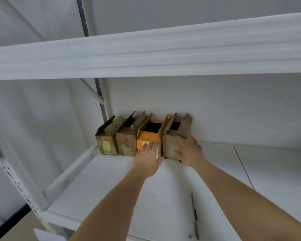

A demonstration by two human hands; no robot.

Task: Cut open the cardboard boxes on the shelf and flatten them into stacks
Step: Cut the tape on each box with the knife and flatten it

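Several small cardboard boxes stand in a row at the back of the white shelf [111, 185], their top flaps open. The two on the left are brown [105, 143] [126, 144], the third is orange [147, 136], and the rightmost is brown with a torn flap [170, 145]. My left hand [149, 157] lies with straight fingers against the front of the orange box. My right hand [189, 150] is spread over the front and right side of the rightmost brown box. A thin dark knife [194, 216] lies on the shelf near its front edge, apart from both hands.
The upper shelf's white beam [146, 56] crosses overhead. A perforated white upright [17, 185] stands at the front left, another post [102, 101] at the back left. The white wall is right behind the boxes. A seam [243, 167] runs across the shelf board on the right.
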